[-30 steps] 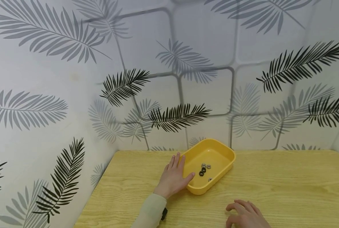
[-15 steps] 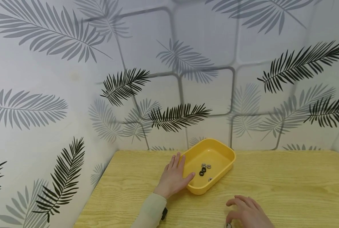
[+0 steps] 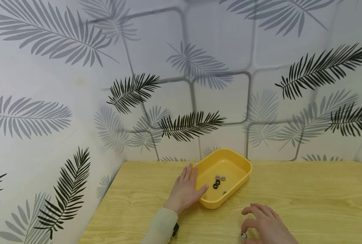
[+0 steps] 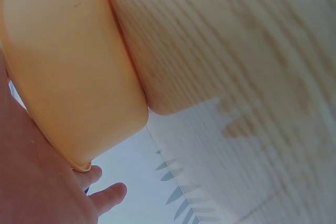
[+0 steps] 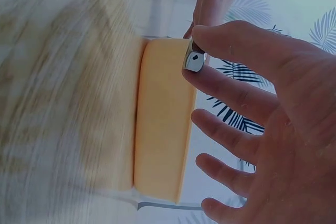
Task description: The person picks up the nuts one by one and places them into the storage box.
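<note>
A yellow plastic tray [image 3: 209,204] with rounded corners stands on the table, several silver and black nuts [image 3: 216,183] lying on its floor. My left hand [image 3: 185,189] rests along the tray's left rim, fingers stretched out and thumb reaching over the edge. In the left wrist view the hand [image 4: 47,177] lies against the tray's rim. Lower right of the tray, my right hand [image 3: 264,223] pinches a silver nut [image 3: 243,235] between thumb and index finger. The right wrist view shows this metal nut [image 5: 195,61] at the fingertips, the other fingers spread loosely.
The wooden table [image 3: 315,203] stretches to both sides of the tray. Behind it rises a wall [image 3: 217,98] with a leaf pattern, close to the tray's far corner. A small black object [image 3: 175,229] shows beside the left sleeve.
My right hand has moved slightly up and forward from the bottom edge, bringing the pinched nut into view. The left hand and the tray stay where they were.
</note>
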`<state>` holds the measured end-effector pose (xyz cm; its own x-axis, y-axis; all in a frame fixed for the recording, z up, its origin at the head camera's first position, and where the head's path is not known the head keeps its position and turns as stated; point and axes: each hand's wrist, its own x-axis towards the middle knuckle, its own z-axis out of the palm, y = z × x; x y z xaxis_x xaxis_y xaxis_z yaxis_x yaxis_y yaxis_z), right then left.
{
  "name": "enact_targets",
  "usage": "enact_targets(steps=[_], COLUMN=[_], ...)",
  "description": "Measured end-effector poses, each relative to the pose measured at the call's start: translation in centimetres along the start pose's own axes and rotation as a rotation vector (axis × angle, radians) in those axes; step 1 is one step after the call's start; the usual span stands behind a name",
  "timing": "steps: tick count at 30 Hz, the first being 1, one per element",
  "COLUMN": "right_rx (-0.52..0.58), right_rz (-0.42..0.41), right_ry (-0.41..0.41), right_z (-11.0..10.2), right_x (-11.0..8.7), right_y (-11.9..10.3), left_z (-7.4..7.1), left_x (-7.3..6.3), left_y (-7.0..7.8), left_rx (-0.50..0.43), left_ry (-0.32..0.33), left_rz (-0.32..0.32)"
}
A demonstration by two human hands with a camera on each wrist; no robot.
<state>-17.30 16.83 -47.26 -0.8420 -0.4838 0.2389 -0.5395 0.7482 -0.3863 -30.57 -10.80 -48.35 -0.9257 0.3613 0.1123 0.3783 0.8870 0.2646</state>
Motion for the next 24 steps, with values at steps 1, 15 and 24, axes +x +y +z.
enact_targets(steps=[1,15,24], right_rx=[-0.002,-0.083,-0.085], right_rz=[0.000,-0.016,0.055], right_ry=[-0.003,0.138,0.239], right_z=[0.0,-1.5,-2.2], right_x=[0.0,0.3,1.4], right_y=[0.0,-0.7,-1.1], left_z=[0.1,-0.1,-0.2], left_x=[0.0,-0.2,-0.2], left_y=[0.0,0.2,0.2], left_rx=[-0.004,0.009,0.002], left_ry=[0.001,-0.006,-0.006], left_rz=[0.000,-0.004,-0.010])
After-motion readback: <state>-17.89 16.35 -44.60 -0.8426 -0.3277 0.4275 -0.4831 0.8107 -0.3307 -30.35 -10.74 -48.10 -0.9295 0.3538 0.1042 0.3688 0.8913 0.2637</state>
